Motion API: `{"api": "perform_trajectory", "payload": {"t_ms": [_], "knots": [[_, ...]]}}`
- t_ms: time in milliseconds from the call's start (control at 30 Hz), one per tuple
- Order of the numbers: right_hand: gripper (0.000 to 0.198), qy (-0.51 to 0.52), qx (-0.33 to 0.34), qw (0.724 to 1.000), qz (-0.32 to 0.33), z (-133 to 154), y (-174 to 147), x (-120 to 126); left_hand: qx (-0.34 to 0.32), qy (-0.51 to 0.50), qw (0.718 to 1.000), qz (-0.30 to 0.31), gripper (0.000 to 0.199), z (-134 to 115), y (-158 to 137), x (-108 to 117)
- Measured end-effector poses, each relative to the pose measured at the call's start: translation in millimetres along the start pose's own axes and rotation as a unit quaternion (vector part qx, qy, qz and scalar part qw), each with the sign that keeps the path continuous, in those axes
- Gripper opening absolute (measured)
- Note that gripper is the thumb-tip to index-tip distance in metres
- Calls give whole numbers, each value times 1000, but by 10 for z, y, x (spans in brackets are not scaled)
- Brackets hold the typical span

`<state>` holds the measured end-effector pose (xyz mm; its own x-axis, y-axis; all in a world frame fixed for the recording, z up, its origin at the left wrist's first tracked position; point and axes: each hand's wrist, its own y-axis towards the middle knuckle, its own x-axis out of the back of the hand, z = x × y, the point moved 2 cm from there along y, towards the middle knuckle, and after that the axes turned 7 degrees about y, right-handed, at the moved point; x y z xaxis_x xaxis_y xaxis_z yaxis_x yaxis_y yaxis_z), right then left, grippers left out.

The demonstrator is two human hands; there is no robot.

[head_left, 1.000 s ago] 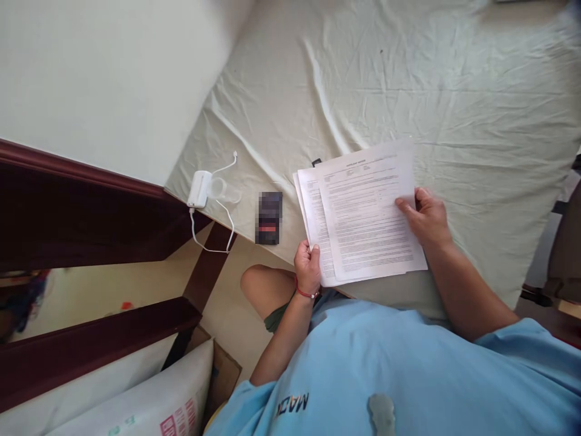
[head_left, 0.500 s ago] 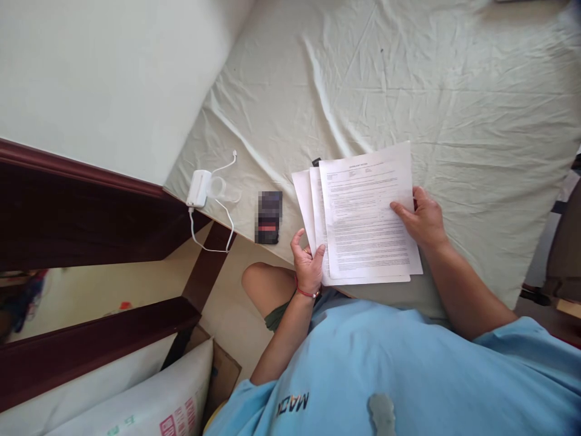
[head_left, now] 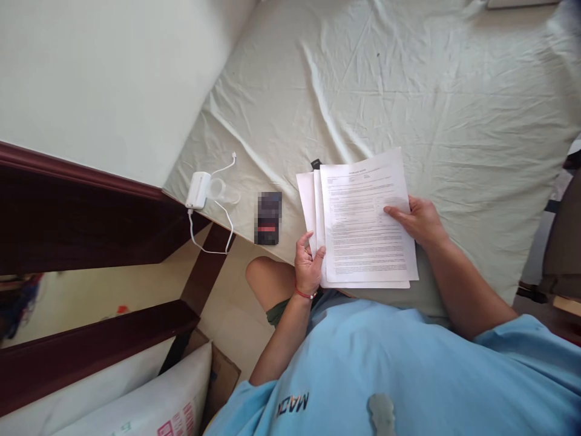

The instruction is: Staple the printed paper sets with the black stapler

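A bed [head_left: 476, 151] is spreading widest here, its pale green sheet wrinkling toward the far side. A white wall [head_left: 100, 72] is bordering its left side. The person is wearing a light blue shirt [head_left: 385, 357] and facing the bed's near edge. A dark reddish wooden frame [head_left: 82, 209] is meeting the bed at the near left corner, and below it a white sack [head_left: 154, 399] with red print is leaning by the floor.

The papers [head_left: 370, 230], a few loose sheets, are hovering at the near edge, fanning slightly to the left; the top sheet is showing dense print too small to read. The right grip [head_left: 424, 221] is grasping them by the right margin, thumb pressing on the front, other fingers going behind. The left grip [head_left: 308, 269] is pinching the lower left margin, its thumb lying over the front and its index finger curling upward.

A dark rectangular object [head_left: 268, 218], blurred into blocks, is lying beside the near edge, left of the papers. Closer to the near left corner, a white device [head_left: 198, 190] is resting, its white cable [head_left: 213, 252] looping over the edge. A clear plastic ring [head_left: 218, 189] is lying just beside it. A black tab [head_left: 316, 164] is peeking past the papers' top left corner. A thin red bracelet [head_left: 305, 294] is circling the left wrist.
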<state>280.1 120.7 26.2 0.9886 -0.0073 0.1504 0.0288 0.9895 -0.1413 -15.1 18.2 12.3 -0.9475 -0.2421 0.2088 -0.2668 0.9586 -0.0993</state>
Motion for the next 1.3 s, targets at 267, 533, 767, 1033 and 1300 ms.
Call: {"api": "perform_trajectory", "payload": {"t_ms": [267,533,767,1033,1300], "knots": [[23,-132,114,980,-98,47,25,-11,-24,22,999,-16,56,-5,-7,-4],[45,13,20,999,-46,31,17,36,-40,17,999,-10,59,-1,-28,10],[39,200,-52,978,-10,70,-40,-50,14,-30,999,35,84,-33,-31,10],[39,238,-37,970,-17,86,-48,-48,22,-81,995,55,75,-107,-15,-22],[34,179,28,981,-66,20,-3,-33,5,-14,1000,27,55,-98,36,-13]]}}
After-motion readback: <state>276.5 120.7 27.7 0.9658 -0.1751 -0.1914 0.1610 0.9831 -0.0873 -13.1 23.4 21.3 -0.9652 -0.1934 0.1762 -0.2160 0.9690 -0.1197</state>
